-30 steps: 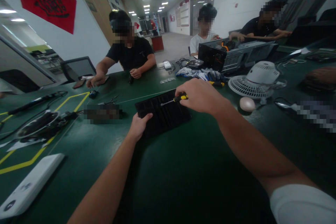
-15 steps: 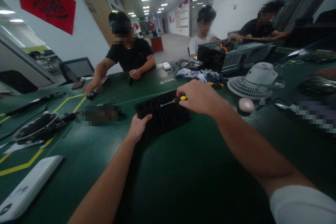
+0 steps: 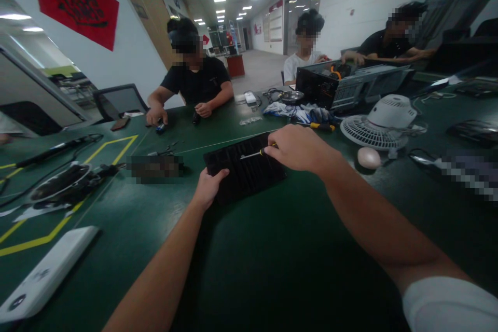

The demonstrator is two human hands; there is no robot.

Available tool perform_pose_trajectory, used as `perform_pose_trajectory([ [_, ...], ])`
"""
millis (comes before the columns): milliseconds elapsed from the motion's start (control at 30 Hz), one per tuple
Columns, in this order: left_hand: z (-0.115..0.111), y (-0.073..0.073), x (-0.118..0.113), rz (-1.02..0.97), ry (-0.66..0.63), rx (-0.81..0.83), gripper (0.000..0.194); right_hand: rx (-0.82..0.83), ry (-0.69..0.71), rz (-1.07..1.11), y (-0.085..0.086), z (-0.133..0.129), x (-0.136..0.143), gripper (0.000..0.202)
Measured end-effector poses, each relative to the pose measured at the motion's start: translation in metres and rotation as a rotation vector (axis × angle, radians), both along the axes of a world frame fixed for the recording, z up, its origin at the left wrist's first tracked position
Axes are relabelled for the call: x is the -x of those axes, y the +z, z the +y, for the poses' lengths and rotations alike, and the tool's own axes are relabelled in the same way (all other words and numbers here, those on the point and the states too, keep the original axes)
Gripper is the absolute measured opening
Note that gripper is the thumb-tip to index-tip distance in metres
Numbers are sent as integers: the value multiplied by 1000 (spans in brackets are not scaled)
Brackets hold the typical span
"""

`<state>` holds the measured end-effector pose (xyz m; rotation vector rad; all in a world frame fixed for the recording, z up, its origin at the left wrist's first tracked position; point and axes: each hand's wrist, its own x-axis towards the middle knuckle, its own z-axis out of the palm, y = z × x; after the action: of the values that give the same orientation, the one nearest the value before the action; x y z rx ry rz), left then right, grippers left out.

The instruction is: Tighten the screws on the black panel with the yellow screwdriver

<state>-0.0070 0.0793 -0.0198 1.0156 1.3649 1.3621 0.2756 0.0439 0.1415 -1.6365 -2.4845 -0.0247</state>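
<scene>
A black rectangular tray (image 3: 249,179) with ridges or compartments lies tilted on the green table (image 3: 249,249). My left hand (image 3: 208,187) grips its left edge, the thumb resting on top. My right hand (image 3: 295,148) is closed on a small screwdriver (image 3: 252,155) with a yellow and black handle. The metal shaft points left over the tray; whether its tip touches the tray I cannot tell. Most of the handle is hidden by my fingers.
A white fan (image 3: 383,122) and a pinkish mouse (image 3: 369,157) lie right. Behind are a cloth (image 3: 298,111) and an open computer case (image 3: 350,83). A white device (image 3: 49,272) lies front left, a blurred-out object (image 3: 155,167) left of the tray. Several people sit around the table.
The whole view has shifted slightly. My right hand now covers more of the screwdriver's handle. The hand of the person across has drawn back a little with a small object.
</scene>
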Motion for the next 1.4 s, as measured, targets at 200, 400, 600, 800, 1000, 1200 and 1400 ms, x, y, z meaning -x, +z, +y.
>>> perform_pose_trajectory([
  [200,3,-4,3,21,3,-4,56,-102,-10,94,8,-2,-16,32],
  [400,3,-2,1,11,14,-7,55,-131,-3,100,7,-1,-19,29],
  [600,0,-1,0,0,1,6,55,-110,16,106,4,-2,-13,28],
  [800,1,-1,0,5,2,9,54,-106,45,114,-2,2,-10,27],
  [1000,0,0,0,4,-2,8,53,-98,35,98,-1,1,-8,26],
  [1200,1,-3,1,-10,-10,2,52,-90,44,100,-3,1,-7,26],
  [1400,2,-4,2,12,5,2,56,-87,50,92,-5,4,-6,26],
])
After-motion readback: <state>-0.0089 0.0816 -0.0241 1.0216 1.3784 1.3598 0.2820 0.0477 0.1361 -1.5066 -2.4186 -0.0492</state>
